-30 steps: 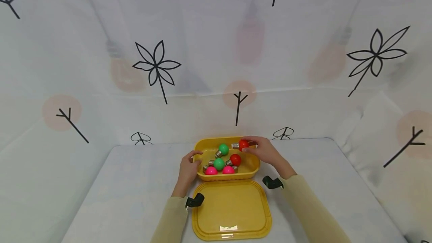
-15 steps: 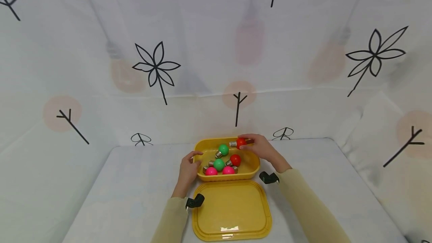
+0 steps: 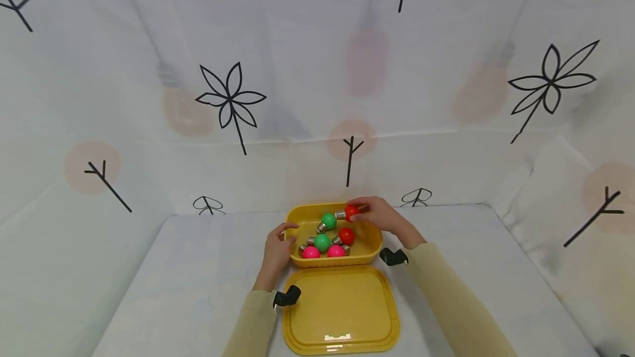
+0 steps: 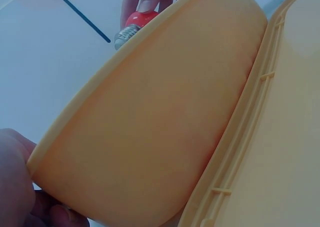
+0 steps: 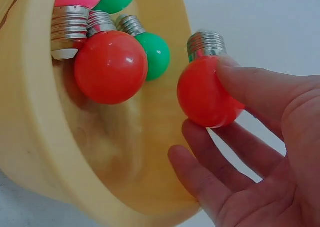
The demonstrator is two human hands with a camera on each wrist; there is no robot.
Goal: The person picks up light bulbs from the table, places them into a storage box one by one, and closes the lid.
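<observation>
A yellow plastic tub [image 3: 367, 230] holds several round light bulbs with metal screw bases. Inside lie a red bulb [image 5: 111, 67], two green bulbs [image 3: 322, 243] and two pink bulbs [image 3: 335, 250]. My right hand [image 3: 386, 218] pinches another red bulb [image 5: 204, 94] between thumb and fingers, over the tub's far right part, its screw base pointing left. At the tub's left end, my left hand [image 3: 276, 247] grips the rim. In the left wrist view that hand's thumb and fingers [image 4: 65, 216] show around the tub's end, while the bulbs inside are hidden by the wall.
Directly in front of the tub lies a flat yellow lid-like tray [image 3: 341, 310] with a raised edge. Both stand on a white-covered table [image 3: 198, 291]. A white printed cloth [image 3: 297, 98] hangs behind and at the sides. Dark wrist cameras [image 3: 286, 295] sit on both wrists.
My right hand has moved slightly left with the red bulb, bringing its screw base near the rear green bulb in the head view. The left hand and the tub have stayed put.
</observation>
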